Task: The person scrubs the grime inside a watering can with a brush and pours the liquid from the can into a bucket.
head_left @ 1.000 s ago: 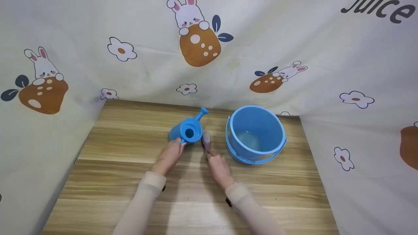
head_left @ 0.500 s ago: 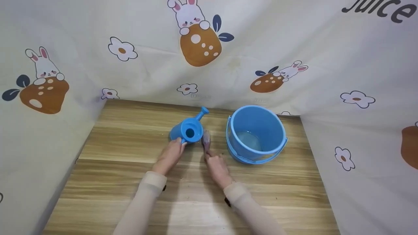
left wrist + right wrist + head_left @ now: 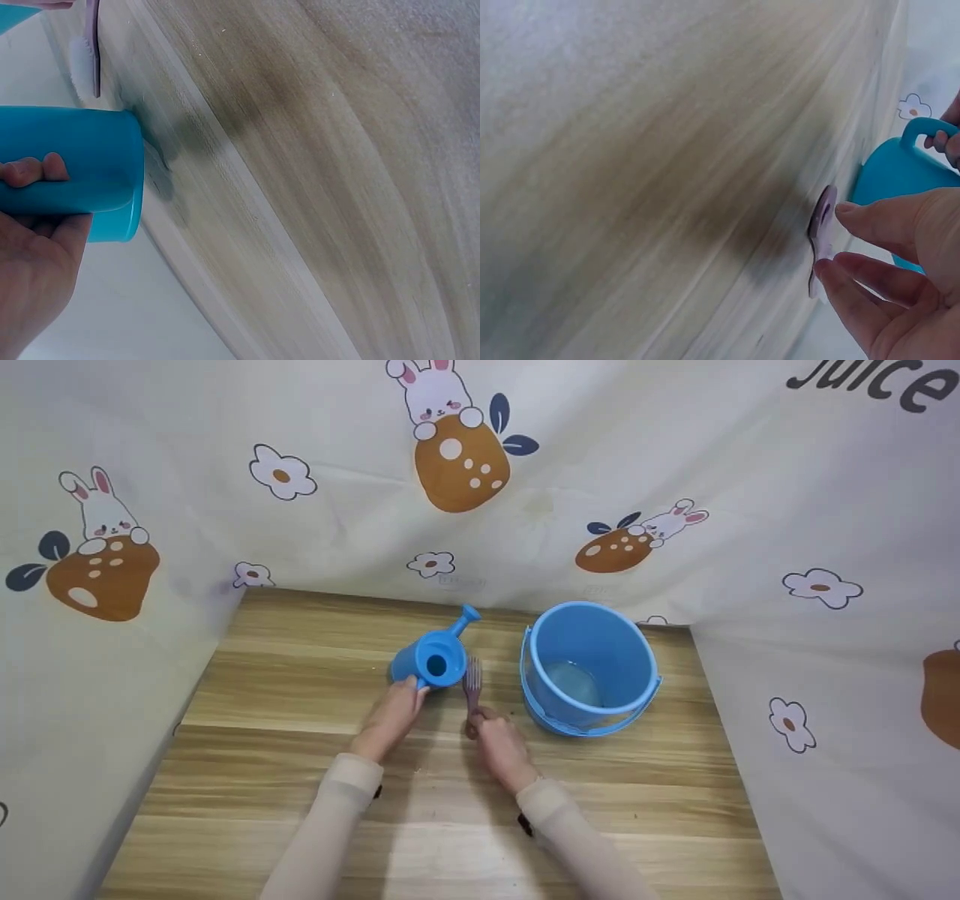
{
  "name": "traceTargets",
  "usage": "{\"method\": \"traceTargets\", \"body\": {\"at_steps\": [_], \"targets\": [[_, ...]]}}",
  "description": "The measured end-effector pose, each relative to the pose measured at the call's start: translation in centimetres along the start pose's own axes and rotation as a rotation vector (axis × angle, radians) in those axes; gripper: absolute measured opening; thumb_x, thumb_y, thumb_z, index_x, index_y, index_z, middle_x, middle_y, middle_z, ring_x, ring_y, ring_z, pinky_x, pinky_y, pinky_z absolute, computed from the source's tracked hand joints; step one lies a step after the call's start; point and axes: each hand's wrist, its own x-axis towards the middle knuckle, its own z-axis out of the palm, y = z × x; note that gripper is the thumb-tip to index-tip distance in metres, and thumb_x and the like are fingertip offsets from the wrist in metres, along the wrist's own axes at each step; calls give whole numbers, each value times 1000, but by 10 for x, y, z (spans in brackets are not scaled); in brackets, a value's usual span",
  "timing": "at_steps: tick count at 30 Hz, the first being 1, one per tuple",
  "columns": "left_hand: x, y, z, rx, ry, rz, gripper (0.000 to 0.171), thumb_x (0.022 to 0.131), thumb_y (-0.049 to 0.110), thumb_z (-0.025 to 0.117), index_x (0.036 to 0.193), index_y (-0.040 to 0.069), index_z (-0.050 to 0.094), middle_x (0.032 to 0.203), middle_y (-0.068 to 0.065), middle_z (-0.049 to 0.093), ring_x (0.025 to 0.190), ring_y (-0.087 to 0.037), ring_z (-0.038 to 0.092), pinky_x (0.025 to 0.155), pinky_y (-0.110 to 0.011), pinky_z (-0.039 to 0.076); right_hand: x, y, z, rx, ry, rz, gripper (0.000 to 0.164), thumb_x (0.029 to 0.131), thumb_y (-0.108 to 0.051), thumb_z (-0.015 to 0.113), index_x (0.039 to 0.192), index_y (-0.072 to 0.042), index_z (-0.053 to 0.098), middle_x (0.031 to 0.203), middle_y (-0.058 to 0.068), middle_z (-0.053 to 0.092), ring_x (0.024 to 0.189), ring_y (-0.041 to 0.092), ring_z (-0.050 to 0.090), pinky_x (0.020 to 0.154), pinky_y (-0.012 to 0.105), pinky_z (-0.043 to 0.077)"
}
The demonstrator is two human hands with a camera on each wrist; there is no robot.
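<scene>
My left hand (image 3: 390,714) grips the handle of a blue watering can (image 3: 407,661), its fingers curled round it in the left wrist view. The can is at the middle back, its spout pointing back and to the right. Just right of it lies a small purple brush (image 3: 472,684), its white bristles (image 3: 79,67) visible in the left wrist view. My right hand (image 3: 504,744) is at the brush's handle (image 3: 823,215). In the right wrist view the thumb and fingertips are spread apart around that handle, with its end showing between them.
A blue bucket (image 3: 534,679) with its handle hanging down stands right of the brush, a little water visible at its bottom. The wooden tabletop (image 3: 262,780) is bounded by a printed cloth (image 3: 337,525) behind and at both sides.
The brush has turned slightly and lies flatter, and its handle end now shows past my right fingers, which have loosened. My left hand and the watering can stay put.
</scene>
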Motion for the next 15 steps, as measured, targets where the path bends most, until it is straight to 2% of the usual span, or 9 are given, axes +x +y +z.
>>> {"method": "traceTargets", "body": {"at_steps": [5, 10, 12, 15], "targets": [[0, 0, -1, -5, 1, 2, 23, 105, 24, 50, 99, 2, 53, 82, -13, 56, 76, -30, 58, 73, -48, 52, 0, 1, -7, -5, 33, -1, 8, 86, -13, 75, 92, -16, 73, 107, -1, 73, 76, 22, 71, 63, 35, 57], [-1, 0, 0, -3, 16, 16, 22, 104, 23, 51, 98, 2, 53, 82, -14, 57, 76, -31, 58, 73, -49, 52, 1, 1, -20, 22, 42, 21, 15, 83, -22, 79, 94, -15, 72, 98, 0, 74, 75, 25, 70, 60, 38, 55], [-1, 0, 0, 2, 17, 15, 22, 104, 23, 51, 99, 2, 52, 82, -15, 57, 77, -32, 59, 73, -49, 52, 1, 1, -27, 36, 52, 28, 14, 84, -23, 79, 92, -14, 72, 92, 1, 74, 75, 24, 70, 61, 38, 55], [-1, 1, 1, 11, 24, 14, 22, 104, 23, 51, 98, 1, 52, 82, -15, 56, 77, -32, 59, 72, -50, 52, 1, 0, -38, 64, 75, 32, 15, 85, -22, 78, 97, -14, 73, 93, 2, 74, 82, 24, 72, 68, 39, 57]]}}
